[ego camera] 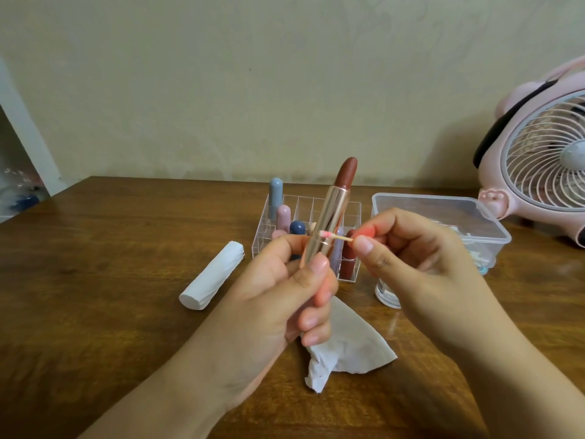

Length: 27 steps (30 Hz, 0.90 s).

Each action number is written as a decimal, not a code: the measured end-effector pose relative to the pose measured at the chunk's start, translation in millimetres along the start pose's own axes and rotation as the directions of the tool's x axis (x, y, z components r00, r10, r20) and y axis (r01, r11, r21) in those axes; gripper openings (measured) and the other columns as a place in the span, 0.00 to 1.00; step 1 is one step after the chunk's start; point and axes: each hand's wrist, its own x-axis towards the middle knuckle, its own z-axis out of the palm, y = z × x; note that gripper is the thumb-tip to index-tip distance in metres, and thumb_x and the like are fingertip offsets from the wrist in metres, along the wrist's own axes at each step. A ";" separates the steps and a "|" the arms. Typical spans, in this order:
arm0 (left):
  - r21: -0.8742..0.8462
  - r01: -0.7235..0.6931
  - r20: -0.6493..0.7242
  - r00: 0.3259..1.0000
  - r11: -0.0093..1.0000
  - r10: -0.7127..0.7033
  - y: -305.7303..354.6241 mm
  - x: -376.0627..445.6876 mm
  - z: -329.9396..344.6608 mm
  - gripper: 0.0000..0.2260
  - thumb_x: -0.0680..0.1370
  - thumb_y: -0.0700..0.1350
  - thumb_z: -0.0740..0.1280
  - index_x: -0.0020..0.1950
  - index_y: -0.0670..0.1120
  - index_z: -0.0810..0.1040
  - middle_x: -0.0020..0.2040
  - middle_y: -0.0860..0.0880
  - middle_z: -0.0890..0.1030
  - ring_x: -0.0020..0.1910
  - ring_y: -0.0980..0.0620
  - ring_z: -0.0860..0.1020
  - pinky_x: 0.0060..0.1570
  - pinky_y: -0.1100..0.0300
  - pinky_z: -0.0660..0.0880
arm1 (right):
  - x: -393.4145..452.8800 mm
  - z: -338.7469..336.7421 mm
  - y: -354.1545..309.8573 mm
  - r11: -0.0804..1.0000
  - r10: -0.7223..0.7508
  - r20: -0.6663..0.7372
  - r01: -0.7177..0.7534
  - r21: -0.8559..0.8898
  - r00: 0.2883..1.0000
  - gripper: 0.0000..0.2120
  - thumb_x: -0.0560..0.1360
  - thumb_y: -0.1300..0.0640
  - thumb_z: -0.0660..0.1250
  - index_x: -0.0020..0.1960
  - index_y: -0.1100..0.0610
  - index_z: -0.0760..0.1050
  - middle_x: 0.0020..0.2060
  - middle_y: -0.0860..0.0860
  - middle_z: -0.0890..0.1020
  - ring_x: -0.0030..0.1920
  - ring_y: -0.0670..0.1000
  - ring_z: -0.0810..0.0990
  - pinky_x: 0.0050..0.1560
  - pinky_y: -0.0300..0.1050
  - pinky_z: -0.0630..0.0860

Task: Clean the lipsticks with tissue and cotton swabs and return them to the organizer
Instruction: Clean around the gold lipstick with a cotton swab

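Home tabletop: wooden table (95,280), pink desk fan (538,160), lipstick organizer (348,213), plain wall.

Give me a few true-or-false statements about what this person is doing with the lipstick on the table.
1. The left hand holds an uncapped lipstick. True.
2. The right hand pinches a cotton swab against the gold tube. True.
3. The swab tip is clean white. False: it is stained pink.
4. The tissue roll stands upright. False: it lies on its side.
5. The organizer is empty. False: it holds several lipsticks.
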 end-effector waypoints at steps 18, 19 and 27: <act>-0.137 0.071 0.064 0.996 0.988 -0.062 2.5 2.2 -3.0 0.13 0.75 0.49 0.60 0.44 0.46 0.84 0.32 0.47 0.73 0.26 0.55 0.67 0.25 0.62 0.69 | 1.5 -8.1 0.0 0.999 0.044 0.006 -0.043 -0.030 0.999 0.05 0.72 0.54 0.68 0.39 0.53 0.78 0.30 0.45 0.78 0.32 0.40 0.74 0.33 0.31 0.71; -0.150 0.081 0.083 0.994 0.985 -0.069 3.2 2.0 -3.3 0.14 0.75 0.49 0.60 0.44 0.45 0.83 0.32 0.47 0.72 0.26 0.55 0.67 0.25 0.63 0.69 | 1.4 -7.7 -0.2 0.999 0.039 0.011 -0.038 -0.021 0.999 0.05 0.73 0.54 0.68 0.39 0.54 0.78 0.30 0.46 0.78 0.32 0.40 0.74 0.33 0.30 0.71; -0.228 0.147 0.180 0.978 0.962 -0.107 3.1 1.3 -5.1 0.13 0.76 0.49 0.60 0.47 0.43 0.81 0.33 0.47 0.72 0.25 0.56 0.67 0.25 0.63 0.68 | 0.9 -3.2 -3.0 0.998 0.016 0.036 -0.019 0.063 0.999 0.04 0.71 0.58 0.66 0.40 0.58 0.77 0.30 0.46 0.78 0.32 0.39 0.75 0.34 0.29 0.71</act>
